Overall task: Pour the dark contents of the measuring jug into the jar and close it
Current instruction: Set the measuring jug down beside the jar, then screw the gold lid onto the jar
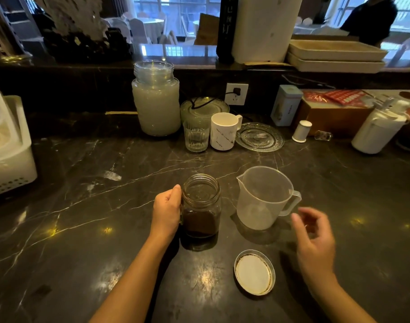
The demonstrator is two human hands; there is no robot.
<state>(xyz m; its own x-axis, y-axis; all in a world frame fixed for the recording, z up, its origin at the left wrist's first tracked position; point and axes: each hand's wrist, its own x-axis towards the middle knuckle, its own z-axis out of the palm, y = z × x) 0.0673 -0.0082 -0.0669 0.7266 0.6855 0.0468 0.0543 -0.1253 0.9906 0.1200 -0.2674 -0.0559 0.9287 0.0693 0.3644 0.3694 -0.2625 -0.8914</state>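
Observation:
A glass jar stands upright on the dark marble counter, its mouth uncovered and its lower half filled with dark contents. My left hand grips the jar's left side. To its right stands the translucent plastic measuring jug, upright and empty, handle pointing right. My right hand hovers just right of the jug's handle, fingers apart, holding nothing. The jar's round metal lid lies upside down on the counter in front of the jug.
At the back stand a large jar of pale liquid, a drinking glass, a white mug, a glass plate, a small tin and a white dispenser. A white rack sits at the left edge.

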